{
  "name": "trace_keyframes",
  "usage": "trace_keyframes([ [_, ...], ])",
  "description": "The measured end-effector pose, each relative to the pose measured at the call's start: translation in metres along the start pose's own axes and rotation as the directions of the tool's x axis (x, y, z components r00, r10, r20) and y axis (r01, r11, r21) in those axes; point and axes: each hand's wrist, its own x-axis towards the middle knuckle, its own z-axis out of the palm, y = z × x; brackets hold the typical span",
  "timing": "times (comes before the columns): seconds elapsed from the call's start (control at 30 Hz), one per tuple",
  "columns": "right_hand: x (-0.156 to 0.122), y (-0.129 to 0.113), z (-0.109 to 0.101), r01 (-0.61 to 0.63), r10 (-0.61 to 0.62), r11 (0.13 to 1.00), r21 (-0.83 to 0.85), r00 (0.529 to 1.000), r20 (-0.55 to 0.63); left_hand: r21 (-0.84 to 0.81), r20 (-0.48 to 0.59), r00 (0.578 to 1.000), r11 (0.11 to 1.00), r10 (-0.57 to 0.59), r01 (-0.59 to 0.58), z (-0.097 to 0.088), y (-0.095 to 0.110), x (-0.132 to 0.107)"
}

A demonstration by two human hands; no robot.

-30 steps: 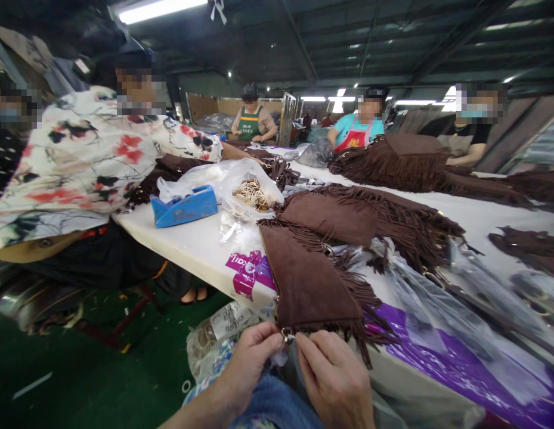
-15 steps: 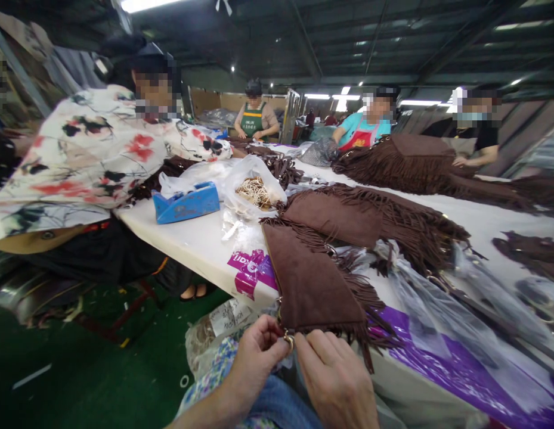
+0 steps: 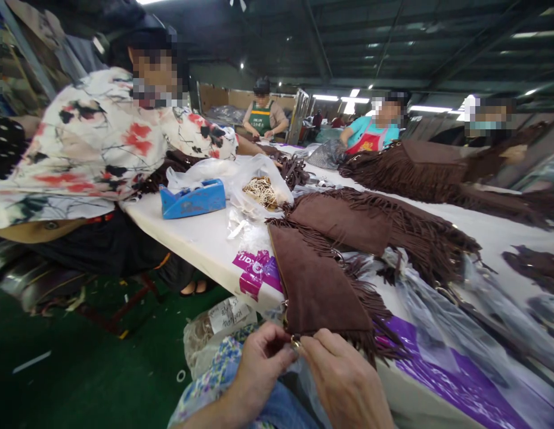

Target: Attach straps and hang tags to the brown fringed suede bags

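Note:
A dark brown suede bag with fringe (image 3: 324, 280) lies on the near table corner, its lower edge toward me. At that edge sits a small gold-coloured metal ring (image 3: 295, 342). My left hand (image 3: 264, 364) is closed, thumb and fingers pinching the ring from the left. From the right, my right hand (image 3: 348, 378) is closed on the same ring with its fingertips, the other fingers curled beneath the bag. Exactly how the ring joins the bag is hidden by my fingers.
A blue tape dispenser (image 3: 194, 201) and a plastic bag of pale strings (image 3: 261, 193) stand on the white table (image 3: 178, 235). Another fringed bag (image 3: 343, 217) lies beyond mine. Plastic sleeves (image 3: 431, 316) cover the right side. A person in a floral top (image 3: 102, 143) works at left.
My right fingertips have come in to the left, onto the ring. My left hand keeps its pinch. At far right, a co-worker has raised a brown fringed piece. The view has shifted slightly.

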Motion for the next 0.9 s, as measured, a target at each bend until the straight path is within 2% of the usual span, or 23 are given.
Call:
trace_keyframes([
  [0.13, 0.006, -0.003, -0.004, -0.032, 0.031, 0.998, 0.054, 0.999, 0.007, -0.217, 0.075, 0.985, 0.962, -0.153, 0.166, 0.002, 0.0, -0.001],
  [0.3, 0.01, -0.001, -0.006, -0.06, 0.052, 0.993, 0.101, 0.996, 0.079, -0.472, 0.121, 0.949, 0.824, -0.292, 0.314, 0.009, 0.008, -0.002],
  [0.4, 0.007, 0.004, -0.005, -0.086, 0.069, 0.991, 0.099, 0.985, 0.157, -0.5, 0.139, 0.925, 0.781, -0.354, 0.374, 0.013, 0.011, 0.002],
  [0.53, 0.0, 0.01, -0.001, -0.122, 0.093, 0.989, 0.083, 0.954, 0.284, -0.469, 0.253, 0.865, 0.726, -0.434, 0.502, 0.009, 0.009, 0.011],
  [0.63, -0.005, 0.012, 0.005, -0.106, 0.073, 0.99, 0.093, 0.951, 0.3, -0.423, 0.327, 0.817, 0.7, -0.475, 0.575, 0.004, 0.006, 0.018],
  [0.9, -0.013, 0.017, 0.005, -0.079, 0.045, 0.975, 0.209, 0.986, 0.162, -0.475, 0.279, 0.86, 0.717, -0.427, 0.51, 0.004, 0.008, 0.018],
])
